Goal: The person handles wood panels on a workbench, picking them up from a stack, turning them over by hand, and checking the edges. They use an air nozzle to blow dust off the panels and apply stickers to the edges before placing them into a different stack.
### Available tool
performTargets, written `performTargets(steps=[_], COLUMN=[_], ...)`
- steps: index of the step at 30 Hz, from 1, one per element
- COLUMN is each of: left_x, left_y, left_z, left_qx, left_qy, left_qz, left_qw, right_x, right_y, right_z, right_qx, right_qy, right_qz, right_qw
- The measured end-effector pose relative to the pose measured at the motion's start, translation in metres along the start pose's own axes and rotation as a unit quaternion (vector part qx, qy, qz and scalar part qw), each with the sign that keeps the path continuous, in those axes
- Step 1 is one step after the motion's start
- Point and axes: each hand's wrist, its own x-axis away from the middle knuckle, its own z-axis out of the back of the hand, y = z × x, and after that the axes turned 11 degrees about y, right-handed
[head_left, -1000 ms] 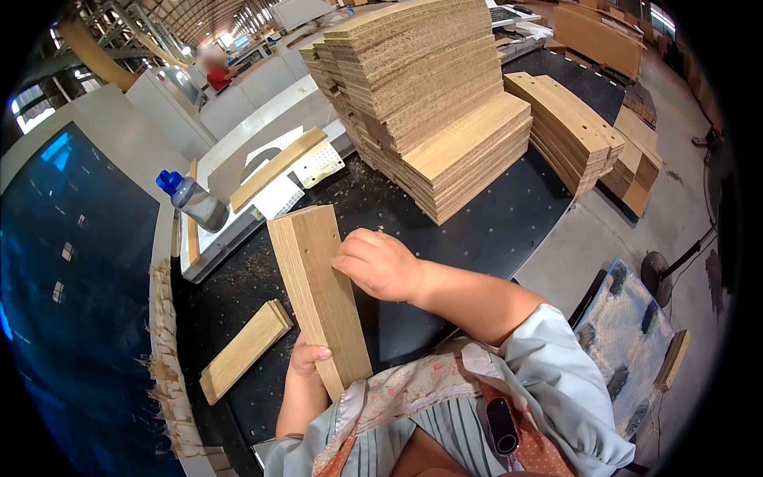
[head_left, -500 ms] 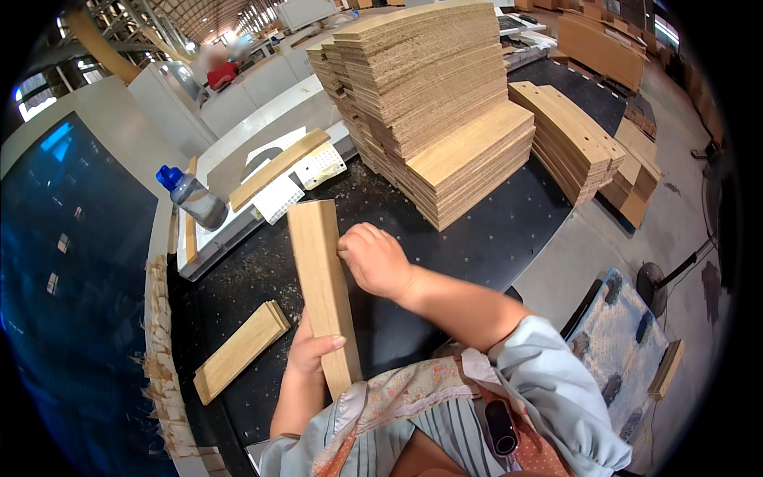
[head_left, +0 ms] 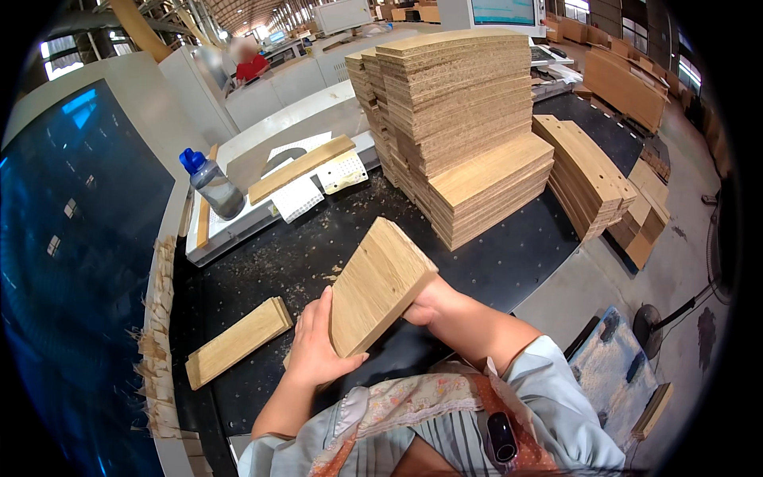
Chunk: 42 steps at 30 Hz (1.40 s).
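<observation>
Factory-hall daylight falls on a black perforated worktable (head_left: 509, 270) dusted with sawdust, and places below are given relative to the wooden board (head_left: 377, 288) held over it. Far left of the board, a fringe of pale offcut strips (head_left: 159, 342) lines the table edge. Lower left of it, 1 loose plank (head_left: 238, 341) lies flat on the table. Above and left, a clear bottle with a blue cap (head_left: 211, 184) stands on a white machine ledge (head_left: 262, 143); what it contains cannot be made out. Beside the bottle, further right, lie another plank (head_left: 300, 168) and 2 perforated white sheets (head_left: 318, 184).

The left hand (head_left: 316, 343) cups the board's lower left edge, fingers closed around it. The board sits tilted, raised off the table. The right hand (head_left: 421, 300) supports its lower right edge from behind; only part of it shows, so whether its fingers are curled cannot be told.

Above and right of the board rise 2 tall stacks of chipboard panels (head_left: 461, 119), with a lower stack of curved pieces (head_left: 588, 175) further right.

Judging by the edge-only hold, the board could slip and fall onto the table.
</observation>
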Motion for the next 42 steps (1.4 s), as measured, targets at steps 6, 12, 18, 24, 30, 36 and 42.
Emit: performTargets(steps=[6,12,18,24,30,36,42], left_x=[0.002,0.009,0.007,-0.002,0.003,0.006,0.011], left_y=[-0.001,-0.003,-0.004,-0.027,-0.020,-0.027,-0.053], left_z=[0.003,0.008,0.013,-0.010,-0.029,-0.038,-0.046], left_qx=[-0.064,-0.079,-0.028,0.447,0.638,0.687,0.695], left_qy=[0.010,0.027,-0.060,-0.111,-0.085,-0.108,-0.148], left_qz=[-0.089,-0.180,-0.126,0.132,0.236,0.216,0.210], left_qw=[0.994,0.980,0.990,0.878,0.728,0.686,0.672], right_x=[0.018,0.059,0.043,0.042,0.018,-0.001,-0.003], right_y=[-0.005,-0.024,-0.016,-0.022,-0.031,-0.039,-0.043], right_z=[0.018,0.012,0.031,0.004,-0.011,-0.020,-0.022], right_qx=[-0.025,0.085,0.075,0.503,0.536,0.520,0.552], right_qy=[-0.157,-0.152,-0.068,-0.093,-0.097,-0.171,-0.210], right_qz=[-0.017,-0.117,-0.188,0.569,0.727,0.736,0.754], right_qw=[0.987,0.978,0.977,0.644,0.418,0.397,0.286])
